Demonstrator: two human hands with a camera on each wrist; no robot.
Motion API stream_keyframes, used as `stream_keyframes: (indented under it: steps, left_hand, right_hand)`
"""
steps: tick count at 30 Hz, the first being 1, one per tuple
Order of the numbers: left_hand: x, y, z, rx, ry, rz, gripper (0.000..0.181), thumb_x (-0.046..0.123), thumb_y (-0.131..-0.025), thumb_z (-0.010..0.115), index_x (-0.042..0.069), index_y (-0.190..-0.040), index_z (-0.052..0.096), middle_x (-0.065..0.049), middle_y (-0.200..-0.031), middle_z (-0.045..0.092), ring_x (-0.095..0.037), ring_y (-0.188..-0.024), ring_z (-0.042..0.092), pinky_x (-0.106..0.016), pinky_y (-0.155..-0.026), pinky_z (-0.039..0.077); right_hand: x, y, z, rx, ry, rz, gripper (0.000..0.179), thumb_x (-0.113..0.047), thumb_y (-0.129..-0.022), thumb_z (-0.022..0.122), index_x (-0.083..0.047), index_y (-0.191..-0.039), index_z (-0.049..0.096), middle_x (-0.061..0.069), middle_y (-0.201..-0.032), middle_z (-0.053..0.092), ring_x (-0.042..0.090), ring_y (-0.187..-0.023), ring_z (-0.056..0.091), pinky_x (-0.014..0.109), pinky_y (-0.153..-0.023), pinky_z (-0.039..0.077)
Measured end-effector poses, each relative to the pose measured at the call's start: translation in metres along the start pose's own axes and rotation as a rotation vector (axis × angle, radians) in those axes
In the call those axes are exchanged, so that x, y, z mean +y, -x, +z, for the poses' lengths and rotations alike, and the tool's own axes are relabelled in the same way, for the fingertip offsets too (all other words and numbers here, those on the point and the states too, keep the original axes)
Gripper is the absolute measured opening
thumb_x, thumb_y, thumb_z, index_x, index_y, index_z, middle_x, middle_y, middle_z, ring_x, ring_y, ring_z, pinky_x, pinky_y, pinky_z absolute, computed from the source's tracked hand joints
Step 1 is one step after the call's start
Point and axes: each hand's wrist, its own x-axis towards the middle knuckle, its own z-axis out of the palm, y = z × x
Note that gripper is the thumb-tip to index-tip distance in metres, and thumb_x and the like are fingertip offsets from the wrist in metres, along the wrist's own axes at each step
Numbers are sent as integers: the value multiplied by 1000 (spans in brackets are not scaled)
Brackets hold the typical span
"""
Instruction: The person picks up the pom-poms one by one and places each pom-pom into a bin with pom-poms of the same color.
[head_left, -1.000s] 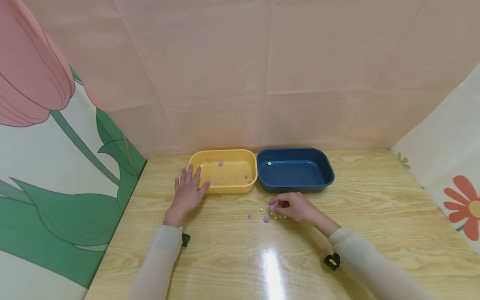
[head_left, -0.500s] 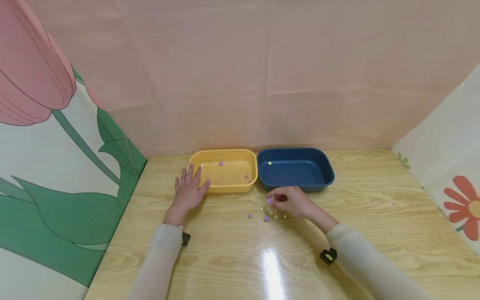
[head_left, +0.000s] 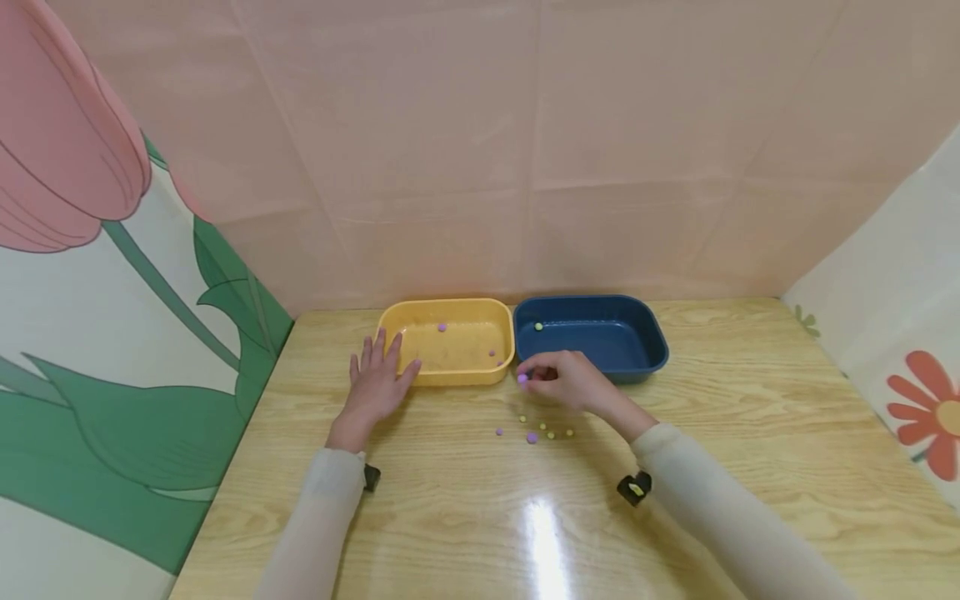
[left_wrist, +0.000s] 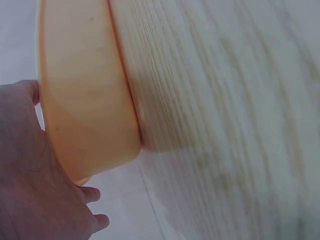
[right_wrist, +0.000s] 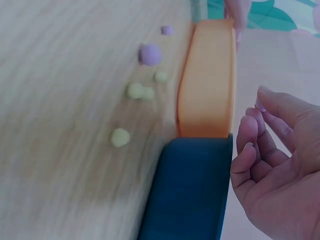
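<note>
At the far left the left hand point(head_left: 375, 389) lies over the near left corner of the yellow tray point(head_left: 450, 346), fingers straight and spread, gripping nothing. Inside that tray sit a purple ball point(head_left: 442, 327) near the back wall and two smaller purple balls point(head_left: 492, 353) toward the right end. In front, on the desk point(head_left: 450, 517), lie a small purple ball point(head_left: 499, 432), a larger purple ball point(head_left: 532, 437) and four yellow-green balls point(head_left: 551, 436). Above them the right hand point(head_left: 573, 379) pinches a held purple ball point(head_left: 522, 379) near where the trays meet; which fingertips meet the thumb is hard to tell. The blue tray point(head_left: 600, 350) holds one yellow-green ball point(head_left: 538, 327).
</note>
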Motion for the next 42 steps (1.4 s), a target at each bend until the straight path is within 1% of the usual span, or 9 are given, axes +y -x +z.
stream_keyframes:
  steps: [8,12,15,19,23,28,34,38,42]
  left_hand:
    - [1,0,1,5,7,0,72,62,-94,27,20,-151,14,-10,-157,-4,-34,-142,-11,-61,-108,-6]
    - [1,0,1,3,11,0,72,62,-94,27,21,-151,13,-10,-157,-5,-33,-142,-12,-61,-108,-7]
    - [0,0,2,4,12,-5,72,62,-94,28,22,-151,13,-9,-157,-5,-32,-142,-12,-60,-108,-7]
    - [0,0,2,2,15,-7,72,62,-94,28,22,-151,13,-8,-157,-6,-31,-142,-13,-60,-108,-8]
    - [-1,0,2,-2,10,-7,73,64,-93,25,22,-151,12,-7,-157,-7,-31,-142,-14,-60,-108,-8]
    - [-2,0,2,3,15,-5,73,64,-93,26,21,-151,13,-8,-157,-6,-32,-142,-13,-60,-108,-8]
    - [-1,0,2,5,17,5,71,60,-95,29,19,-151,13,-10,-157,-5,-33,-141,-14,-62,-107,-7]
    - [-1,-1,1,12,10,3,72,62,-94,28,20,-151,14,-9,-157,-4,-32,-142,-13,-62,-108,-5]
    - [0,-1,1,13,6,8,74,65,-93,25,19,-151,14,-10,-157,-4,-33,-142,-13,-63,-107,-5]
  right_hand:
    - [-10,-22,-1,3,-14,7,20,-27,-86,68,-20,-105,71,-7,-73,59,12,-64,50,26,-57,42]
    - [-13,-33,-1,-10,-15,11,21,-29,-87,66,-22,-106,70,-4,-76,62,12,-65,51,27,-57,42]
    - [-13,-42,-1,-26,-46,27,21,-31,-88,64,-23,-107,69,-1,-81,66,13,-68,54,28,-60,44]
    - [-16,-52,0,-43,-95,73,21,-35,-89,62,-26,-107,67,1,-86,68,17,-75,59,30,-66,47]
    - [-18,-60,1,-57,-111,88,20,-37,-89,62,-29,-107,66,-2,-84,67,20,-76,60,31,-66,48]
    - [-20,-71,6,-66,-152,92,21,-33,-90,62,-25,-108,67,-4,-80,66,23,-75,66,35,-67,51]
    - [-24,-83,13,-75,-207,129,21,-33,-90,62,-23,-108,66,4,-86,67,31,-78,67,47,-72,53]
    - [-26,-90,17,-70,-219,147,22,-34,-89,62,-24,-108,66,8,-92,66,32,-83,66,47,-74,53]
    - [-27,-96,20,-68,-194,163,26,-37,-88,62,-24,-110,65,3,-91,65,33,-86,64,45,-72,53]
